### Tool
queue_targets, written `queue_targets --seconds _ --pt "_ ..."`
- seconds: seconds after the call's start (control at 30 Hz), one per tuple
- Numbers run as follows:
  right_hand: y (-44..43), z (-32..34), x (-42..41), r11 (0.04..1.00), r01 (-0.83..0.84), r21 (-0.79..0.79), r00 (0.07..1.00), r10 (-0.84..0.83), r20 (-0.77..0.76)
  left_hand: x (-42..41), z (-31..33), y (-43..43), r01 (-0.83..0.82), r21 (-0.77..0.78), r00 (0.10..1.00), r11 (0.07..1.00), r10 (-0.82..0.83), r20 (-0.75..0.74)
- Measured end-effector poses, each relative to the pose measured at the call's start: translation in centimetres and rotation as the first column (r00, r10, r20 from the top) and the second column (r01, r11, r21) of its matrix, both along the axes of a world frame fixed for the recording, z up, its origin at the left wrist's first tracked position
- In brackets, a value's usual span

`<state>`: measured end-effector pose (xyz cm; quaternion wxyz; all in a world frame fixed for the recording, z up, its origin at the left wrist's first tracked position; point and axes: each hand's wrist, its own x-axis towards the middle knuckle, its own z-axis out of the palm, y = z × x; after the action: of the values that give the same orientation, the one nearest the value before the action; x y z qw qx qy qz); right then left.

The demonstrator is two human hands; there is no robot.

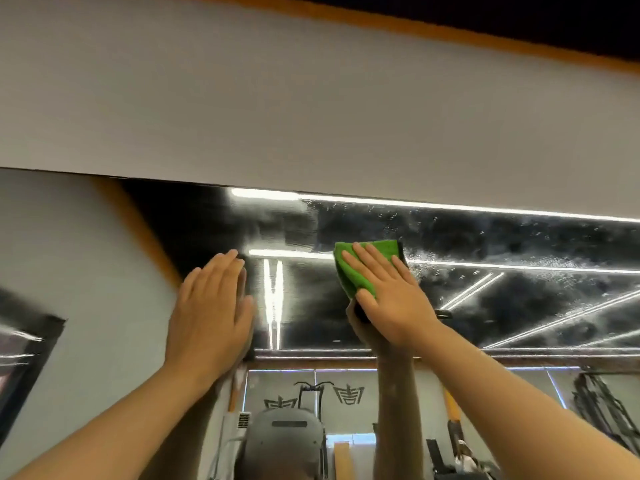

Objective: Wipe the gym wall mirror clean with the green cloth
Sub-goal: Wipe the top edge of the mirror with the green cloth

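A: What room is this?
B: A gym, seen looking upward. A plain grey wall (311, 109) fills the upper half. Above it runs an orange band (415, 27), then a black ceiling (519, 15) at the top right.
A: And the lighting?
B: Long white light strips (263, 194) show as reflections lower down, crossing darkness in straight and slanted lines.
A: Any furniture?
B: Also reflected, low in the middle, a far grey wall carries two dark emblems (348, 394) with a black machine frame (304, 393) between them. Black straps (602, 407) hang at the far right. A dark frame (38, 355) sits at the left edge; whether it is a window is unclear.
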<state>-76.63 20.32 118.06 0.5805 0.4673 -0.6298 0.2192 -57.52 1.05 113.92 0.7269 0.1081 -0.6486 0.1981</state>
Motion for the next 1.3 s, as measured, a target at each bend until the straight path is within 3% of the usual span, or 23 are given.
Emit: queue_targets --seconds 0.2,0.37,0.5,0.73,0.83,0.93,1.13,1.3 --pt "2.6 2.1 -3.6 0.998 -0.009 -0.063 1.0 0.009 0.006 -0.4 0.3 0.3 0.042 0.075 0.995 0.996 -0.036 -0.088" --pt "1.8 2.4 -2.5 0.991 -0.051 -0.126 0.995 0.062 0.085 -0.4 0.4 0.1 0.038 0.093 0.997 0.995 -0.032 -0.065" --pt "0.8 1.9 -1.4 0.981 0.022 -0.194 0.993 0.001 0.117 -0.4 0.0 0.0 0.064 0.092 0.995 0.994 -0.056 -0.083" --pt "2.5 2.4 0.2 0.99 -0.116 -0.082 0.96 0.132 0.245 -0.2 -0.1 0.5 0.109 0.089 0.992 0.99 -0.103 -0.073" --pt "3.0 3.4 1.1 0.995 -0.1 -0.031 0.948 0.105 0.301 -0.1 0.0 0.3 0.11 0.082 0.992 0.991 -0.105 -0.066" --pt "2.2 3.3 1.2 1.0 0.008 -0.025 0.967 -0.001 0.254 -0.2 0.0 0.3 0.115 0.075 0.991 0.991 -0.109 -0.074" --pt "0.3 2.2 -0.6 0.966 0.101 -0.236 0.981 -0.058 0.184 -0.3 0.1 0.2 0.127 0.049 0.988 0.991 -0.122 -0.095" --pt "-1.3 3.2 -0.1 0.909 0.121 -0.4 0.953 0.007 0.303 -0.4 0.1 -0.2 0.102 0.033 0.99 0.994 -0.099 -0.097"
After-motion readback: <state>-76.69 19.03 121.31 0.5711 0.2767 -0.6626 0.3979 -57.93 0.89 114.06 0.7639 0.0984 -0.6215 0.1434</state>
